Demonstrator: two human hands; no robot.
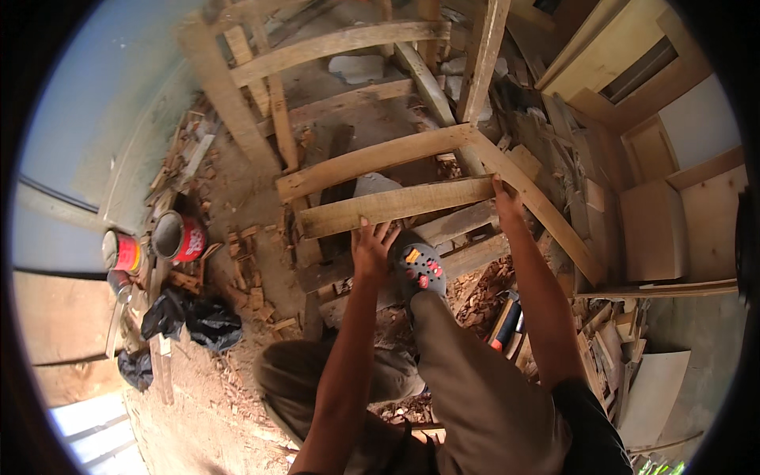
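The wooden slat [396, 204] is pinned under the spread left hand [372, 249] and gripped at its end by the right hand [507, 202]. With the shoe [419, 269] braced just below, the slat could be split or fingers pinched if pressure slips.

One head-worn fisheye view looks steeply down from above the person's own knees, close over both forearms rising from the lower edge; it faces a wooden frame [396, 202] ahead; edges curve toward the dark rim

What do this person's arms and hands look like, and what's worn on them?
Both forearms are bare, with no gloves, watch or rings visible on the left hand or right hand. A short black sleeve covers the right upper arm; the left arm's sleeve is out of view.
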